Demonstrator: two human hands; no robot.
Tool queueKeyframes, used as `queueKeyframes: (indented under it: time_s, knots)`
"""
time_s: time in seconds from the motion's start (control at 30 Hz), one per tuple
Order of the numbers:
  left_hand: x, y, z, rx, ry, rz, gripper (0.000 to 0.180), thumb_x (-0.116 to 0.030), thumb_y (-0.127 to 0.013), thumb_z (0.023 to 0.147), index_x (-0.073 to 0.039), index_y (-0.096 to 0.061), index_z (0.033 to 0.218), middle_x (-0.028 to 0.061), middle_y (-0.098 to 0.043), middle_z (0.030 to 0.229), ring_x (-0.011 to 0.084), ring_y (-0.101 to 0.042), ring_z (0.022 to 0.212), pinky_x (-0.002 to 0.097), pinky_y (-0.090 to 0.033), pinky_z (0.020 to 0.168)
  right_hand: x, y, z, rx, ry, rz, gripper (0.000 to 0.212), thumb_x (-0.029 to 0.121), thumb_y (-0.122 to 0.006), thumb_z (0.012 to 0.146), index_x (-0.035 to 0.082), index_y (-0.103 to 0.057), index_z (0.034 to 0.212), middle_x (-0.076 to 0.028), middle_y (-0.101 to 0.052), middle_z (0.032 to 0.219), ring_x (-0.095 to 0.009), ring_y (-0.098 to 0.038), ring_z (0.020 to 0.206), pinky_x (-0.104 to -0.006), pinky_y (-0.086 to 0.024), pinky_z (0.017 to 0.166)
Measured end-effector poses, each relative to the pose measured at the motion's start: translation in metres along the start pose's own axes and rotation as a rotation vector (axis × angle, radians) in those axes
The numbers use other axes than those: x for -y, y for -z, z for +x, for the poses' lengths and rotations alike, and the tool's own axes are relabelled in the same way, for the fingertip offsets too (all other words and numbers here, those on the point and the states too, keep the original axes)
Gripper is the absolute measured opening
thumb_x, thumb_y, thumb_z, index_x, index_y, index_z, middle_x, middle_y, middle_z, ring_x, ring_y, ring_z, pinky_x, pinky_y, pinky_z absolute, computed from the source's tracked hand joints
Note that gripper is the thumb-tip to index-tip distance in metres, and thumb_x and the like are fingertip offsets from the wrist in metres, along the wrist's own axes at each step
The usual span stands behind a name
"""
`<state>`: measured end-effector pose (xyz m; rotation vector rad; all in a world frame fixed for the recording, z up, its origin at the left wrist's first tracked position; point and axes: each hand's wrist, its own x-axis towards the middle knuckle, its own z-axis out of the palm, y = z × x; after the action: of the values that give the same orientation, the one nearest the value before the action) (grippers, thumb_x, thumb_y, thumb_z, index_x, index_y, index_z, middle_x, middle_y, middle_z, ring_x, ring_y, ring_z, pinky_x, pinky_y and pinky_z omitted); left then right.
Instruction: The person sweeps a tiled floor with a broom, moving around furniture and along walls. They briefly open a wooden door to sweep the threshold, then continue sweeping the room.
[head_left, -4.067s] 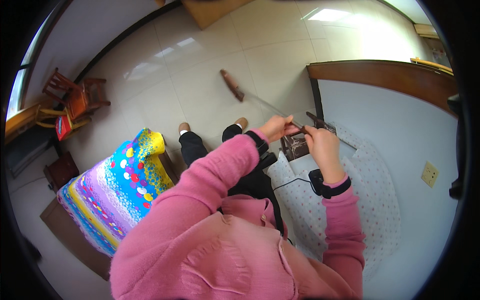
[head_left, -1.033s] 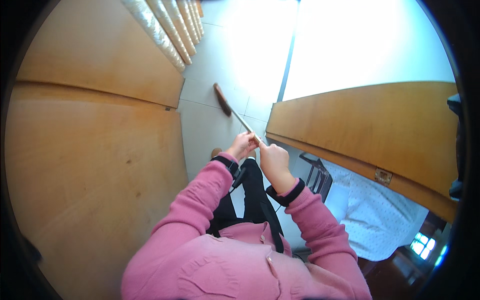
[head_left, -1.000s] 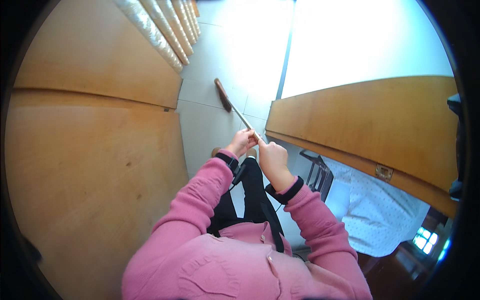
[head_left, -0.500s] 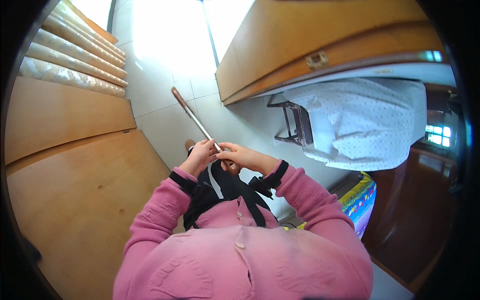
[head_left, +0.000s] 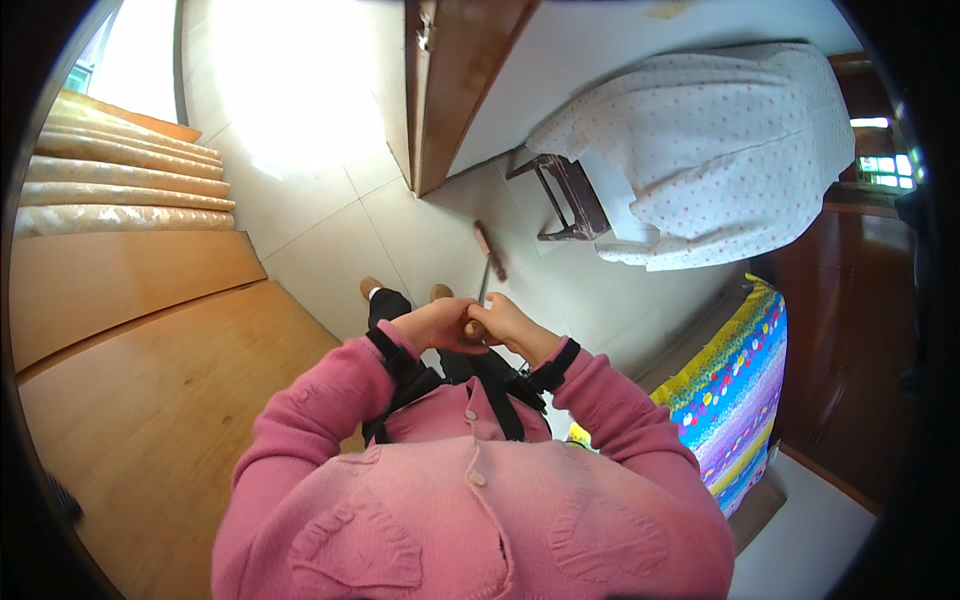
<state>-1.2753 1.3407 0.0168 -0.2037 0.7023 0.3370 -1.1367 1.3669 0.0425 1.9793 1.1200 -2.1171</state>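
Both my hands meet around the upper end of a broom, in front of my waist. Its brown rounded handle tip shows between my fingers, and a thin silver shaft runs down from them to a narrow brown head near the floor tiles. My left hand is wrapped round the handle end from the left, its fingers partly hidden. My right hand closes on it from the right, thumb near the tip. A black band circles each wrist over the pink sleeves.
A brown stool stands beyond the broom head, beside something under a white dotted cloth. A wooden door edge rises ahead. At left are a wooden panel and folded patterned curtains; at right, a colourful cloth.
My view has turned right. The broom's head has swung from ahead-left to ahead-right and now shows crosswise at the shaft's end. My hands have drawn together over the handle tip.
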Motion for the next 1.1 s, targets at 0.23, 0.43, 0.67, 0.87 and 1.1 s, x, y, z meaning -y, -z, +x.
queueKeyframes:
  time_s: [0.23, 0.43, 0.67, 0.87, 1.1]
  knots:
    - [-0.016, 0.049, 0.083, 0.194, 0.033, -0.099, 0.024, -0.019, -0.042, 0.092, 0.004, -0.049, 0.094, 0.0182, -0.059, 0.085, 0.0298, -0.060, 0.076, 0.0467, -0.053, 0.073, -0.026, 0.029, 0.034, 0.105, 0.001, 0.065, 0.063, 0.027, -0.057, 0.083, -0.004, -0.029, 0.131, -0.015, -0.059, 0.082, -0.017, -0.057, 0.062, -0.0288, -0.046, 0.054]
    - [-0.024, 0.073, 0.095, -0.223, -0.061, -0.085, 0.025, -0.019, -0.045, 0.093, 0.005, -0.050, 0.089, 0.0140, -0.059, 0.082, 0.0231, -0.061, 0.064, 0.0350, -0.056, 0.061, -0.030, 0.054, 0.104, 0.222, -0.152, 0.182, 0.041, 0.042, -0.047, 0.089, 0.005, -0.047, 0.108, -0.007, -0.057, 0.066, -0.013, -0.049, 0.051, -0.0232, -0.039, 0.047]
    - [-0.019, 0.082, 0.064, -0.135, -0.096, -0.307, 0.016, -0.020, -0.042, 0.095, -0.004, -0.044, 0.095, 0.0041, -0.049, 0.069, 0.0109, -0.043, 0.048, 0.0228, -0.041, 0.043, -0.039, 0.015, 0.203, 0.178, -0.259, -0.037, 0.033, 0.027, -0.044, 0.087, -0.002, -0.051, 0.073, -0.008, -0.047, 0.056, -0.012, -0.036, 0.041, -0.0241, -0.025, 0.035]
    - [-0.002, 0.110, -0.016, -0.210, -0.082, -0.450, 0.014, -0.017, -0.039, 0.095, -0.005, -0.042, 0.090, 0.0037, -0.048, 0.069, 0.0103, -0.044, 0.049, 0.0219, -0.040, 0.043, -0.031, -0.064, 0.193, 0.363, -0.380, -0.026, 0.024, 0.019, -0.041, 0.083, 0.005, -0.042, 0.064, -0.006, -0.042, 0.054, -0.012, -0.030, 0.039, -0.0259, -0.020, 0.034]
    - [0.003, 0.161, -0.140, -0.346, -0.117, -0.566, 0.011, -0.013, -0.042, 0.093, -0.003, -0.044, 0.094, 0.0049, -0.048, 0.071, 0.0105, -0.044, 0.049, 0.0233, -0.041, 0.041, 0.010, -0.201, 0.174, 0.507, -0.498, -0.021, 0.021, 0.016, -0.042, 0.083, 0.007, -0.039, 0.065, -0.002, -0.035, 0.049, -0.011, -0.026, 0.037, -0.0256, -0.018, 0.035]
